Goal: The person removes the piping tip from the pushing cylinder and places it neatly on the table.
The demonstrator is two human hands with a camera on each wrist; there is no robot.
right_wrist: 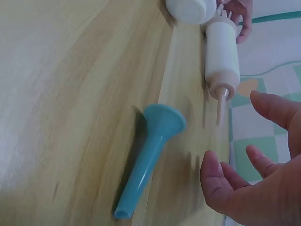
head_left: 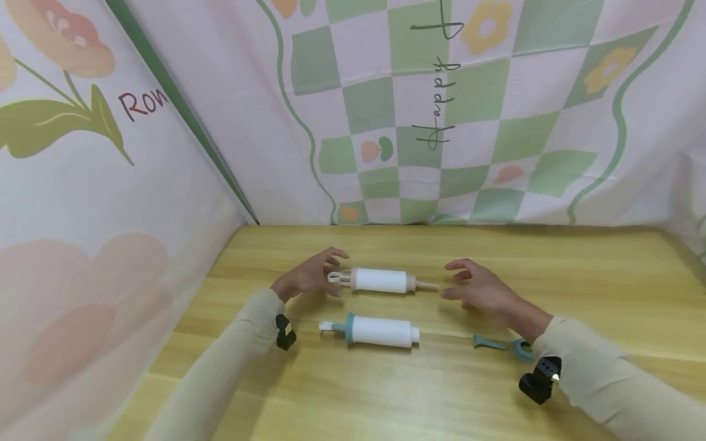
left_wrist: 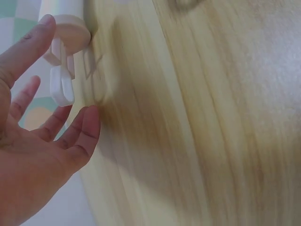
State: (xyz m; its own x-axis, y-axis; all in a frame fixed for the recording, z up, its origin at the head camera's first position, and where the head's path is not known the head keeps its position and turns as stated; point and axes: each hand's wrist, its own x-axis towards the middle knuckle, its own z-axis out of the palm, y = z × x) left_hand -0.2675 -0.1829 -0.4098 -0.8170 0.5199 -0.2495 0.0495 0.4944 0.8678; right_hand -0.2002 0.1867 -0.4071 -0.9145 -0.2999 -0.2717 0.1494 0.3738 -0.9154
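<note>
A white-barrelled syringe [head_left: 382, 280] with pink ends lies on the wooden table, its loop handle to the left and its thin nozzle [right_wrist: 220, 107] to the right. My left hand [head_left: 312, 274] is spread about the handle [left_wrist: 62, 84], the thumb apart from the other fingers; whether it touches is unclear. Beyond the nozzle tip, my right hand [head_left: 485, 292] hovers with loosely bent fingers and nothing in it. Nearer to me lies a second white syringe [head_left: 383, 331] with a blue-green collar and handle, and no nozzle on its right end.
A blue-green funnel-shaped nozzle [right_wrist: 149, 160] lies below my right hand. Beside it, a blue-green ring [head_left: 522, 349] is partly hidden by my right wrist. Patterned cloth [head_left: 419, 110] hangs behind the table [head_left: 353, 392], and another cloth [head_left: 83, 245] hangs at the left.
</note>
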